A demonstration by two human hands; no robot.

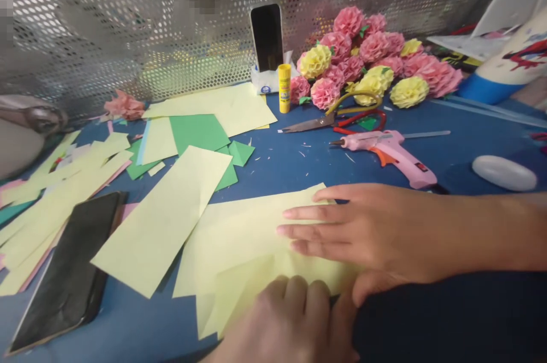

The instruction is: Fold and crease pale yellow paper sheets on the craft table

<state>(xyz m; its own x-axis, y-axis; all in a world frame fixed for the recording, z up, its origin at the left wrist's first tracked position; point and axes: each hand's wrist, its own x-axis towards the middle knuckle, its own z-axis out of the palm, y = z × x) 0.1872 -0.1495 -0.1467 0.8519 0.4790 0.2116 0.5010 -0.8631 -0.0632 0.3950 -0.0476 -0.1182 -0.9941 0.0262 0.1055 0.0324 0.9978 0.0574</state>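
Pale yellow paper [239,232] lies in overlapping layers on the blue table in front of me. My right hand [363,232] reaches in from the right and rests flat on it, fingers stretched out. Below, my left hand [294,317] has its fingers curled at the near edge of the paper, which looks folded there. The fingertips of that hand are hidden and slightly blurred. The two hands almost meet at the right thumb. A separate pale yellow strip [166,220] lies to the left, partly over the larger paper.
Left are a black phone [68,272] and paper strips [72,192]. Behind lie green paper [199,135], a glue stick [284,89], scissors [311,123], a pink glue gun [397,152] and paper flowers [337,44]. A white oval object [504,172] sits right; another phone [267,35] stands upright.
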